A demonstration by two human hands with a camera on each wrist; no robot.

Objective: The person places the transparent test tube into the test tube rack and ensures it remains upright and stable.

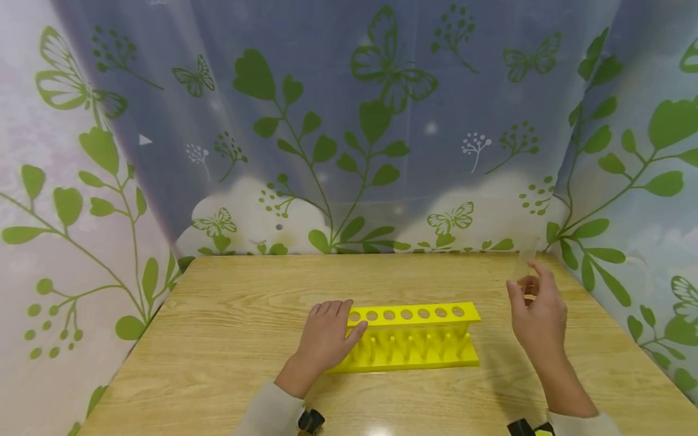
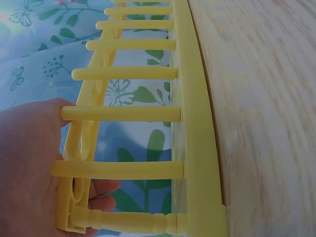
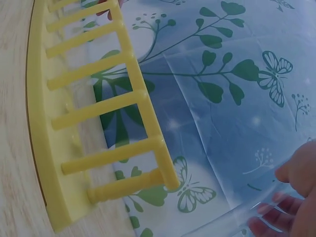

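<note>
A yellow test tube rack (image 1: pixel 414 357) stands upright on the table, with a row of round holes along its top and pegs on its base. My left hand (image 1: pixel 327 333) grips the left end of its top bar, thumb in front and fingers over the back, as the left wrist view also shows. To the right of the rack, my right hand (image 1: pixel 541 309) is raised and holds a clear test tube (image 3: pixel 222 221) between thumb and curled fingers. The tube is see-through and shows only faintly above the fingertips in the head view.
The wood-grain table (image 1: pixel 245 284) reaches back to a hanging cloth (image 1: pixel 327 121) printed with green leaves and butterflies. Similar cloth hangs at the left and right sides. Dark wrist devices (image 1: pixel 311 419) sit at both cuffs.
</note>
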